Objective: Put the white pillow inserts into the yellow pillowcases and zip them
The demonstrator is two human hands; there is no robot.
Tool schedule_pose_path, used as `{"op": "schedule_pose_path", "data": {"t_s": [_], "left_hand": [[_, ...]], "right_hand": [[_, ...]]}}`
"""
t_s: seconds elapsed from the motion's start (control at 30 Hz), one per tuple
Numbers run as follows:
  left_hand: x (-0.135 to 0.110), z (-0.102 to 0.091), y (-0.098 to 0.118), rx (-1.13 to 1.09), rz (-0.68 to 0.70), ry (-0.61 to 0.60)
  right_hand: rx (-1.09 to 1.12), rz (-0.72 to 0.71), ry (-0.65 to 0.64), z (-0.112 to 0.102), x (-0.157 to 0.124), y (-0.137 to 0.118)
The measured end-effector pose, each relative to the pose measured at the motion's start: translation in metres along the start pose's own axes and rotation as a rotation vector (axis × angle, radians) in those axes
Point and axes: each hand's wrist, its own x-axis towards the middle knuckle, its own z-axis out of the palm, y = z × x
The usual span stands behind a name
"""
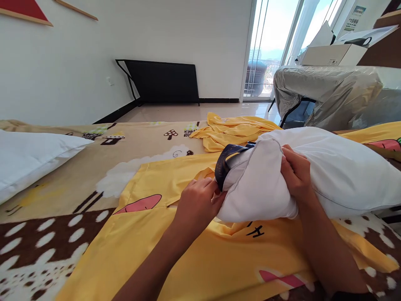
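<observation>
A white pillow lies on the bed at the right, its near end bunched up. My right hand is closed on the top of that bunched end. My left hand pinches the dark blue edge of fabric at the pillow's left end. Under both hands a yellow pillowcase with pink shapes lies spread flat on the bed.
A second white pillow sits at the left edge. Crumpled yellow cloth lies further back on the patterned bed sheet. A black folded frame leans on the wall. A plastic-covered piece of furniture with boxes stands at the right.
</observation>
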Motion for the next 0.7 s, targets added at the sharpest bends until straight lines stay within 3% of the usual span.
{"op": "schedule_pose_path", "data": {"t_s": [0.13, 0.37, 0.7], "left_hand": [[0.002, 0.01, -0.004, 0.163, -0.066, -0.046], [0.007, 0.014, -0.004, 0.031, -0.324, -0.223], [0.007, 0.014, -0.008, 0.038, -0.298, -0.196]], "right_hand": [[-0.054, -0.093, -0.05, 0.006, 0.002, 0.001], [-0.094, -0.136, -0.087, 0.01, 0.001, 0.003], [-0.156, -0.206, -0.125, 0.013, -0.001, -0.007]]}}
